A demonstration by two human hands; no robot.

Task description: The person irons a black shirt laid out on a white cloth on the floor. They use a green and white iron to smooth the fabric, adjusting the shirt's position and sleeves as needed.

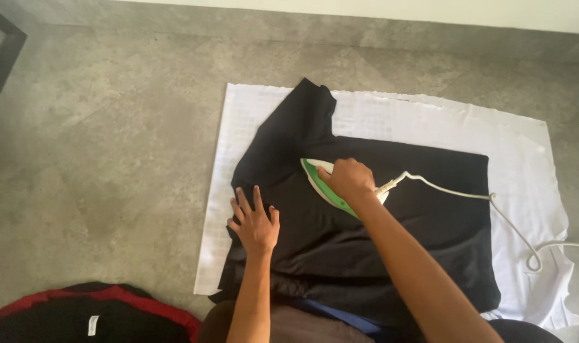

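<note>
A black T-shirt [423, 209] lies spread flat on a white cloth [429, 121] on the floor. My right hand [348, 180] grips the handle of a green and white iron [316, 176], which rests on the shirt near its upper middle. My left hand [254, 219] lies flat with fingers apart on the shirt's left side, pressing the fabric down. One sleeve [305, 114] points away from me toward the far edge of the cloth.
The iron's white cord [512, 225] runs right across the shirt and cloth, looping out of view. A black and red garment [93, 311] lies at the lower left on the grey stone floor [99, 146]. A dark frame [0, 57] stands at the far left.
</note>
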